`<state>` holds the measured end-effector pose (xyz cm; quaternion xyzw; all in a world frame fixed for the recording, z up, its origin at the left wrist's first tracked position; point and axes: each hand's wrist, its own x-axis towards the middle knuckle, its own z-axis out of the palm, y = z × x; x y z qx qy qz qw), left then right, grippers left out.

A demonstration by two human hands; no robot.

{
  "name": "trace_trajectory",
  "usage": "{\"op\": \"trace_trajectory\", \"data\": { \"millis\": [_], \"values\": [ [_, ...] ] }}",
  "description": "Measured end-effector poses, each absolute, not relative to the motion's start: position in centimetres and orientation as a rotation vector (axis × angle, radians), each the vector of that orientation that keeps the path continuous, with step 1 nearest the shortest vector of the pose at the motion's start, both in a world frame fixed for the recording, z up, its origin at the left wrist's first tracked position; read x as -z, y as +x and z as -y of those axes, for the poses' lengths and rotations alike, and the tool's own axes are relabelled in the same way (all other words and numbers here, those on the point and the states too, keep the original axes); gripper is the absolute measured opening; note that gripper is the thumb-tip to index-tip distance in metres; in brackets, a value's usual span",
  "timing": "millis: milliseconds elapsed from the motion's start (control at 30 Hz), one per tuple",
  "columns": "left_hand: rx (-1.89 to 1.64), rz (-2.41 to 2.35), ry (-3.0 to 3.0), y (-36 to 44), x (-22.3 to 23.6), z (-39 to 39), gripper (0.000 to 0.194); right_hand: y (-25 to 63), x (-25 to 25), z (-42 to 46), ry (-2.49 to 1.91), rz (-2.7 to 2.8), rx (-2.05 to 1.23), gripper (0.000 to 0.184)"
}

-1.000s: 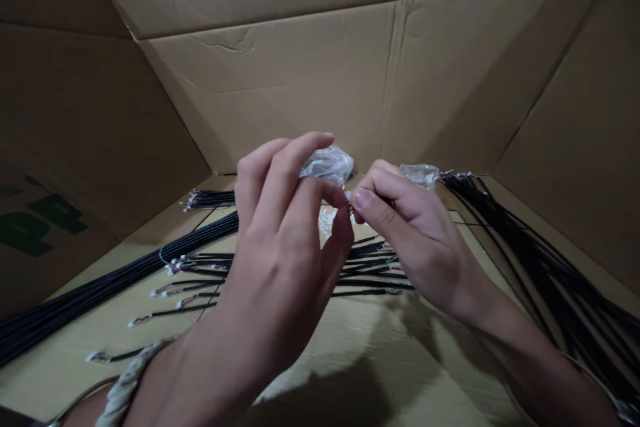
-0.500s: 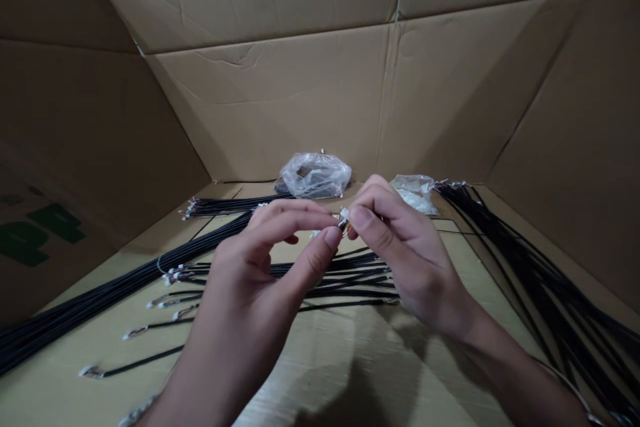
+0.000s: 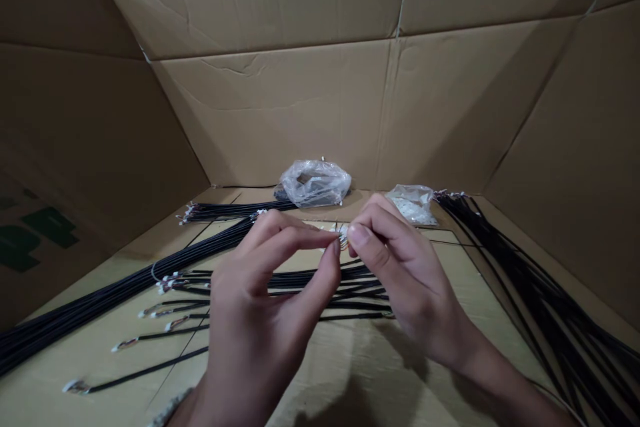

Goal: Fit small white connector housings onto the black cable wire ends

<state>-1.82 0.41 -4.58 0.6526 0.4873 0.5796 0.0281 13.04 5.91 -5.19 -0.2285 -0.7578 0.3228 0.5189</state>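
Observation:
My left hand [image 3: 265,307] and my right hand [image 3: 400,273] meet fingertip to fingertip above the cardboard floor. Both are closed in a pinch on a small white connector [image 3: 343,239] at the end of thin wires. Beneath the hands lie several short black cables [image 3: 320,283] with white plugs at their left ends.
Tall cardboard walls [image 3: 280,100] enclose the work floor on all sides. A long black cable bundle [image 3: 100,297] runs along the left, another bundle [image 3: 540,280] along the right. Two clear plastic bags, a larger bag [image 3: 315,182] and a smaller bag [image 3: 413,202], sit at the back.
Both hands have sunk lower in view and my left fingers have folded from raised and spread into a pinch at the connector. The bags behind them are now uncovered.

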Motion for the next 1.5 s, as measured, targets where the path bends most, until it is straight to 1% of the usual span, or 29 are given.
{"op": "trace_trajectory", "data": {
  "millis": [100,200,367,500,633,800,933,1033,1233,1367,1500],
  "values": [
    [-1.835,-1.517,2.076,-1.5,5.3,-0.6,0.011,12.9,5.4,-6.0,-0.557,1.805,-0.820,0.033],
    [-1.845,-1.468,1.973,-1.5,5.5,-0.9,0.012,12.9,5.6,-6.2,-0.550,1.786,-0.832,0.033],
    [-1.679,-1.321,1.610,-2.0,4.9,-1.4,0.008,12.9,5.9,-6.3,-0.532,1.781,-0.821,0.031],
    [-1.481,-1.172,1.347,-2.6,4.7,-1.8,0.010,12.8,6.0,-6.4,-0.519,1.790,-0.819,0.030],
    [-1.362,-1.038,1.239,-3.1,5.1,-2.2,0.015,12.7,6.1,-6.4,-0.528,1.797,-0.798,0.031],
    [-1.432,-1.091,1.306,-3.2,5.6,-2.5,0.015,12.7,6.3,-6.5,-0.555,1.805,-0.836,0.032],
    [-1.614,-1.202,1.516,-2.8,5.7,-2.4,0.010,12.7,6.3,-6.9,-0.562,1.821,-0.866,0.032],
    [-1.722,-1.278,1.707,-2.6,5.9,-2.2,0.011,12.7,6.1,-7.1,-0.549,1.842,-0.886,0.032],
    [-1.763,-1.368,1.898,-2.4,6.2,-1.4,0.013,13.0,5.8,-7.2,-0.551,1.889,-0.916,0.033],
    [-1.739,-1.371,1.901,-2.5,6.2,-1.3,0.013,13.1,5.9,-7.2,-0.541,1.924,-0.860,0.032],
    [-1.735,-1.367,1.906,-2.6,6.2,-1.5,0.014,13.2,6.0,-7.5,-0.515,2.023,-0.679,0.028]
  ]
}}
